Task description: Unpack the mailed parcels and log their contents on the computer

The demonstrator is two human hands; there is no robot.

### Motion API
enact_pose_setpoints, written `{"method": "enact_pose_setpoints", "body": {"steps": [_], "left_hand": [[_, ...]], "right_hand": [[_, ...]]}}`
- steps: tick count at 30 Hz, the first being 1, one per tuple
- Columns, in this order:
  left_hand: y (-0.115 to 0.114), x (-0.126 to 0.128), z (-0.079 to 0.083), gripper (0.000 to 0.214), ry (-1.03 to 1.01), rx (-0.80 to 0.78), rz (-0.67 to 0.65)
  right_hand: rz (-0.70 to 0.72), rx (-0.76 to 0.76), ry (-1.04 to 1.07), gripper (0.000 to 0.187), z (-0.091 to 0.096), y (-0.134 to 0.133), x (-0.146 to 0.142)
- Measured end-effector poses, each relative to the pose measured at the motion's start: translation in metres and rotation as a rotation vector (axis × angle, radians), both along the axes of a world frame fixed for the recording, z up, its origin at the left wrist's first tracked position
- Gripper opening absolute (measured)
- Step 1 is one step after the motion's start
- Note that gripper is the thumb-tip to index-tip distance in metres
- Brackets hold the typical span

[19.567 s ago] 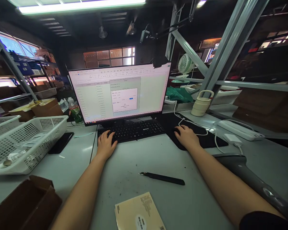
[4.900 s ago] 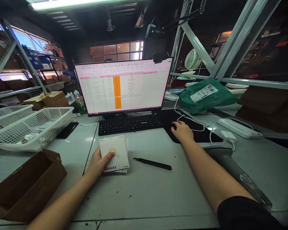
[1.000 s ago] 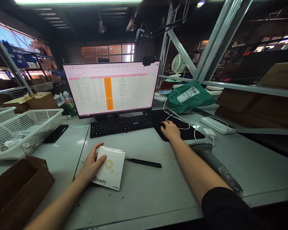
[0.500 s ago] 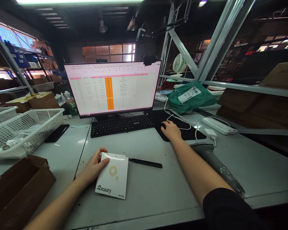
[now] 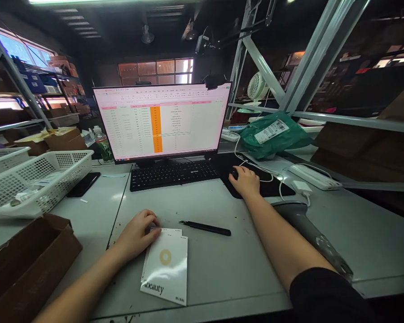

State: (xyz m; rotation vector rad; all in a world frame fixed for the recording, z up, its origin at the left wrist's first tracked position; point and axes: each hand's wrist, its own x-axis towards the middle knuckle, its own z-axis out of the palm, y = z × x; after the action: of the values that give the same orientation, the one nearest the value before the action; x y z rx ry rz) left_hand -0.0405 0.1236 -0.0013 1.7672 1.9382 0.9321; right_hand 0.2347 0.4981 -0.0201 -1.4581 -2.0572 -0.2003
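Observation:
My left hand [image 5: 137,233] rests on the grey table with its fingers curled on the top left corner of a white packet [image 5: 166,265] printed "beauty" with a gold ring. A second packet edge shows beneath it. My right hand [image 5: 245,182] lies cupped over a dark mouse on the black mouse pad [image 5: 272,187]. A black pen [image 5: 205,228] lies between my hands. The keyboard [image 5: 173,173] and the monitor [image 5: 161,121] with a spreadsheet stand ahead.
A white mesh basket [image 5: 37,184] and a dark phone [image 5: 82,184] sit at the left, an open cardboard box [image 5: 23,264] nearer. A green parcel bag [image 5: 272,134], a white power strip [image 5: 314,177] and a grey scanner handle [image 5: 311,233] are at the right.
My left hand has drawn the white packet toward me, closer to the table's front edge. My right hand has stayed on the mouse.

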Motion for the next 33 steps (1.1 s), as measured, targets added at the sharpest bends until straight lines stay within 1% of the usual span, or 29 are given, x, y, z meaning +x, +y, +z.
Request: {"method": "enact_pose_setpoints", "body": {"steps": [3,5,8,9,11,13,15,18,22,27,33], "left_hand": [[0.011,-0.006,-0.003,0.018,0.052,0.061,-0.015],[0.027,-0.012,-0.002,0.024,0.113,0.088,-0.016],[0.062,-0.03,-0.001,0.039,0.322,0.131,0.04],[0.076,-0.037,-0.001,0.045,0.404,0.141,0.087],[0.102,-0.053,-0.003,0.054,0.479,0.145,0.163],[0.123,-0.067,-0.008,0.062,0.503,0.138,0.225],[0.136,-0.077,-0.014,0.066,0.527,0.125,0.273],[0.14,-0.086,-0.026,0.067,0.563,0.109,0.293],[0.136,-0.09,-0.034,0.066,0.608,0.11,0.273],[0.135,-0.088,-0.032,0.066,0.653,0.107,0.251],[0.137,-0.086,-0.027,0.067,0.697,0.112,0.192]], "right_hand": [[0.065,0.105,0.094,0.046,0.011,-0.003,-0.006],[0.178,0.133,0.107,0.045,0.021,-0.009,-0.02],[0.424,0.077,0.009,0.044,0.032,-0.026,-0.061],[0.515,0.043,-0.052,0.043,0.033,-0.034,-0.078],[0.666,-0.018,-0.179,0.044,0.031,-0.053,-0.113],[0.75,-0.054,-0.258,0.045,0.026,-0.071,-0.144],[0.78,-0.067,-0.274,0.046,0.023,-0.086,-0.167],[0.791,-0.085,-0.247,0.045,0.021,-0.096,-0.19],[0.796,-0.126,-0.216,0.042,0.018,-0.1,-0.205],[0.782,-0.119,-0.172,0.041,0.008,-0.1,-0.208],[0.799,-0.025,-0.145,0.037,0.005,-0.1,-0.208]]}}
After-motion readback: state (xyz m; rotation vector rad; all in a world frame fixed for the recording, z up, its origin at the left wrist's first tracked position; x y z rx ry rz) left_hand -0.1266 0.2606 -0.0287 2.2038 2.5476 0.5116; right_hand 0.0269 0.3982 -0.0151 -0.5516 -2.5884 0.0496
